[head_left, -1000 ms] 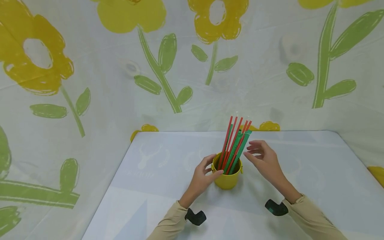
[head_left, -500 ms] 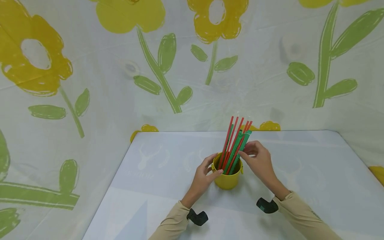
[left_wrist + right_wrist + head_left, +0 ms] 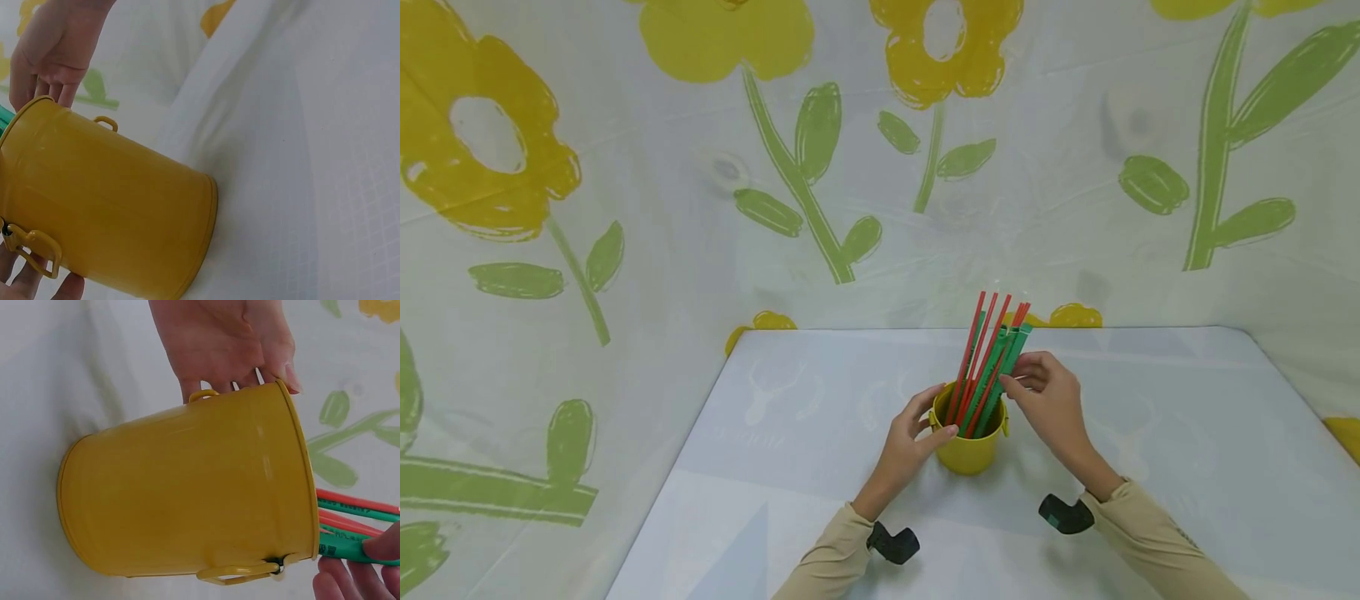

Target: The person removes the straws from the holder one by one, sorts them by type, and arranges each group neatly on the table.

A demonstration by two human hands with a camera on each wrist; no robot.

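Head view: yellow bucket [image 3: 966,456] stands well inside the worktop's [image 3: 775,492] far and side edges, left hand [image 3: 907,443] gripping it, right hand [image 3: 1052,402] pinching a green packet [image 3: 1017,346] standing in it. Left wrist: left fingers [image 3: 70,289] lie by a handle [image 3: 51,242]. Right wrist: left thumb [image 3: 289,374] laps the rim [image 3: 305,456].

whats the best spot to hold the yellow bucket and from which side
Probably high on the wall of the yellow bucket, coming from the left: it stands upright and widens upward, and the sticks lean right, away from there. The left hand holds that side.
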